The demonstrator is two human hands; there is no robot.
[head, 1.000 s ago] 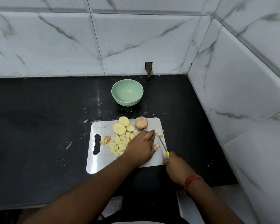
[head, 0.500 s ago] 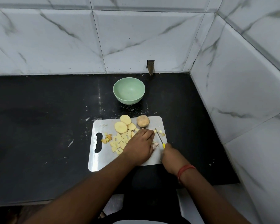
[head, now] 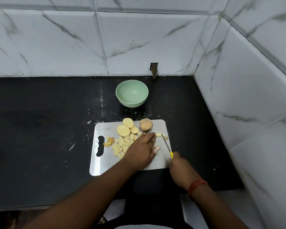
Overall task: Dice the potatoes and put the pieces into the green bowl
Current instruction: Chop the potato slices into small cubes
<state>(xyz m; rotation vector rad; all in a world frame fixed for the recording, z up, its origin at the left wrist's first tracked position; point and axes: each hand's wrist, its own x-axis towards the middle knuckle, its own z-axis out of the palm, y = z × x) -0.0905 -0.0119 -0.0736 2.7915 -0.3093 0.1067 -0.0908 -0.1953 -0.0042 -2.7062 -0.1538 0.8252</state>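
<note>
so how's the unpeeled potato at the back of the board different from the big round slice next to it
The unpeeled potato is a rounded lump with brown skin on; the big round slice is flat, showing pale yellow cut flesh. The potato sits near the board's far right corner, the slice to its left, beside the diced pieces. Both lie on the cutting board, untouched by either hand.

Matt metal cutting board (head: pixel 106 162) on a glossy black counter (head: pixel 40 129).

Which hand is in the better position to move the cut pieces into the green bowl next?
Probably the left hand. It lies flat on the cutting board beside the diced pieces and holds no tool. The right hand grips the knife. The green bowl is empty.
</note>
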